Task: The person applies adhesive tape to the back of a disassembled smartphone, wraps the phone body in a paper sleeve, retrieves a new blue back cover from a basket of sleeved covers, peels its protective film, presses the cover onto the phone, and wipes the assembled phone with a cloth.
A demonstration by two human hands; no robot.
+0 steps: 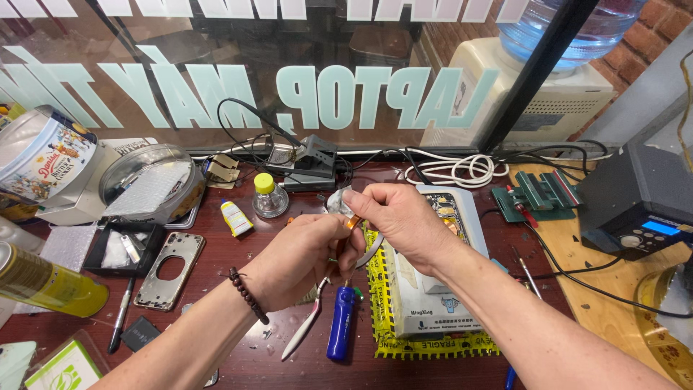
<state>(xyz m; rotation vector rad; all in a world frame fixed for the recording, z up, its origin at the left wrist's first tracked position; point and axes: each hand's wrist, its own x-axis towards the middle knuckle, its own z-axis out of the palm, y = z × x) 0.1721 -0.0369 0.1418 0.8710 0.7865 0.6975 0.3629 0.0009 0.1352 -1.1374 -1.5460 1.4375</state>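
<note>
Both hands raised together above the dark red table (238,253), a little over a white packet with yellow and black tape (426,318). Left hand (303,256), with a bead bracelet (247,295) at the wrist, closed around a thin orange strip (352,224) and a roll of tape (372,249), fingers curled and pressed together on them. Right hand (397,220) pinching a small crumpled silver piece (338,204) between thumb and first finger, tips clamped on it, just above the left hand and touching it. Below the hands, on the table: white tweezers (303,328) and a blue tool (341,323), lying side by side. To the left, a phone back frame (170,271), a black tray (123,249), a small yellow-white tube (235,218) and a glass bottle with yellow cap (268,195). Further left, a yellow can (47,285) on its side and a round tin (151,180). Behind, a soldering stand (307,162) and coiled white cable (455,171) near the window.
</note>
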